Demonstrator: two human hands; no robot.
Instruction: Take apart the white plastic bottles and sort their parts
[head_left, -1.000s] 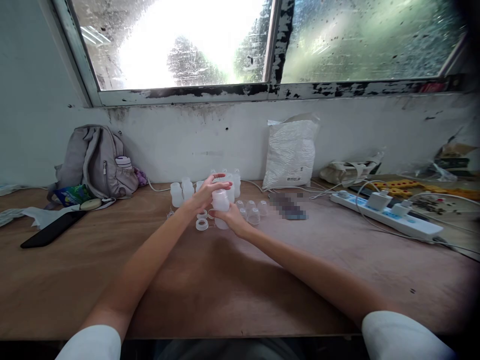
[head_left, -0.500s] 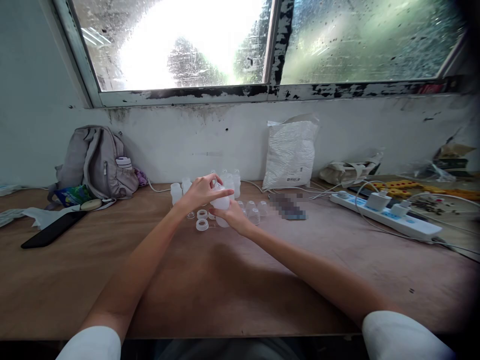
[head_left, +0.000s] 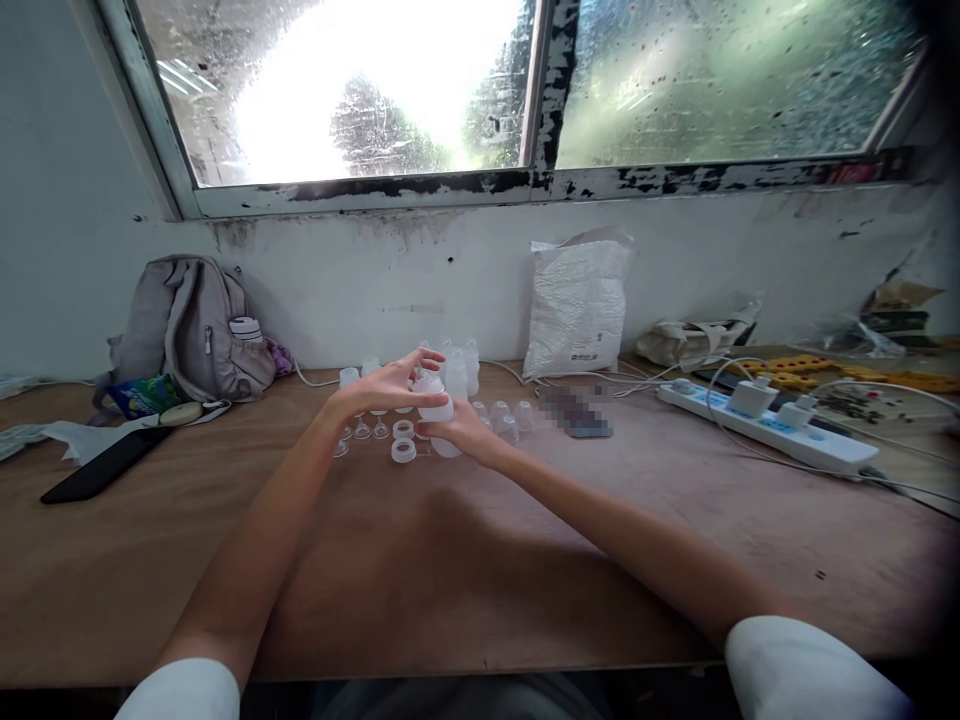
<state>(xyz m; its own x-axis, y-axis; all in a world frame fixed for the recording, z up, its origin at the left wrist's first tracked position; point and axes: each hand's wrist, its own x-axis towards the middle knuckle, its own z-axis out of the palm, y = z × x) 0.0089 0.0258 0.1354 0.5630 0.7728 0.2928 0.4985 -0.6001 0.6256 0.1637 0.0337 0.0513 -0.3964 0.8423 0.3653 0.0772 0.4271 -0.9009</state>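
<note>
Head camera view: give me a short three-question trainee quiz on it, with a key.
1. True or false: the right hand grips a white bottle.
2. Which stands on the table by the wall: a) a ladder, b) a white package, c) a broom?
3. Fill in: in the picture, the clear domed covers are to the ___ of the white rings.
Key: 1 true; 2 b; 3 right.

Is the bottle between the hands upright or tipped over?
Roughly upright: the bottle shows its lower body below the right hand, its upper part by the left hand.
</note>
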